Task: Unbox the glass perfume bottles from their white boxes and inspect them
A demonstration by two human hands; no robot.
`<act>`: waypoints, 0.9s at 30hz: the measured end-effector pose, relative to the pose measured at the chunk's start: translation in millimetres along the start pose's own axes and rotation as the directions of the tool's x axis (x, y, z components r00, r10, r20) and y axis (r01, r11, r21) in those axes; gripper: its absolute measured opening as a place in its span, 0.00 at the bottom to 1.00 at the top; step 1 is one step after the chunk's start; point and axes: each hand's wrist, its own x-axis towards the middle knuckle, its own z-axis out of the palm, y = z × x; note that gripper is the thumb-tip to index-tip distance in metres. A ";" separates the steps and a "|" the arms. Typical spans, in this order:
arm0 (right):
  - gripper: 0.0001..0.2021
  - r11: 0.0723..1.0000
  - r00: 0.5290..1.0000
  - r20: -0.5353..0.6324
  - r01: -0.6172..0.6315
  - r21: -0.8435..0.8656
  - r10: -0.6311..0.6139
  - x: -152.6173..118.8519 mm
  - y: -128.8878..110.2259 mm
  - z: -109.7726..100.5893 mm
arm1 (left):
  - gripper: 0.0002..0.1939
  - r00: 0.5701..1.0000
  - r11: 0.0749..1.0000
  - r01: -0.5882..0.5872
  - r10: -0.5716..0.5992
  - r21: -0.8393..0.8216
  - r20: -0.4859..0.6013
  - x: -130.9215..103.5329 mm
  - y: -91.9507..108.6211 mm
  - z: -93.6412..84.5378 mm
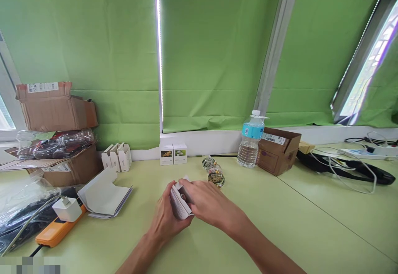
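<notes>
Close in front of me I hold a small white paper box (179,204) between both hands, tilted, with its opening facing up. My left hand (166,215) wraps round the box's left side and underside. On the other side my right hand (207,202) grips the edge near the opening, its fingertips partly hidden. Just beyond the right hand lies a bundle of thin metallic rings (214,171). Two small white boxes with picture labels (173,153) stand side by side near the wall. To the left are flat white folded cartons (104,195) and several upright narrow white boxes (117,157).
A water bottle (250,141) stands by a brown cardboard box (277,150) at the right back. Cables and a black strap-like object (367,171) lie further right. At left are stacked cardboard boxes (56,114), plastic bags (21,212) and an orange power strip (59,228) with a white charger.
</notes>
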 end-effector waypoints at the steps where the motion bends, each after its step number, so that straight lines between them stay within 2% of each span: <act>1: 0.15 1.000 1.000 -0.015 -0.014 0.013 0.014 0.5 -0.3 0.8 | 0.49 1.000 1.000 0.020 -0.020 -0.005 -0.007 0.1 0.5 0.1; 4: 0.10 0.999 0.999 -0.034 -0.034 0.042 0.036 2.5 -0.4 2.9 | 0.48 0.997 0.997 0.078 -0.078 -0.025 -0.028 0.8 0.9 0.7; 6: 0.07 0.999 0.999 -0.039 0.006 0.036 -0.004 3.6 0.0 3.7 | 0.48 0.996 0.995 0.084 -0.085 -0.049 -0.015 1.0 -0.1 0.9; 12: 0.09 0.996 0.996 0.013 0.087 -0.032 -0.087 4.8 -3.0 4.0 | 0.50 0.997 0.996 0.061 -0.058 -0.060 0.050 -1.2 -4.4 -2.6; 17: 0.11 0.995 0.995 0.031 0.098 -0.037 -0.097 7.2 1.2 7.8 | 0.49 0.982 0.996 0.045 -0.030 -0.076 0.187 0.5 -2.2 -8.6; 22: 0.07 0.995 0.996 0.083 0.046 -0.091 -0.039 8.2 7.9 11.9 | 0.49 0.983 0.997 -0.040 0.050 -0.059 0.179 3.1 -1.1 -5.6; 27: 0.10 0.986 0.988 -0.034 0.146 -0.076 -0.149 7.3 5.4 15.2 | 0.46 0.984 0.995 -0.100 0.103 -0.031 0.142 6.3 3.9 -8.5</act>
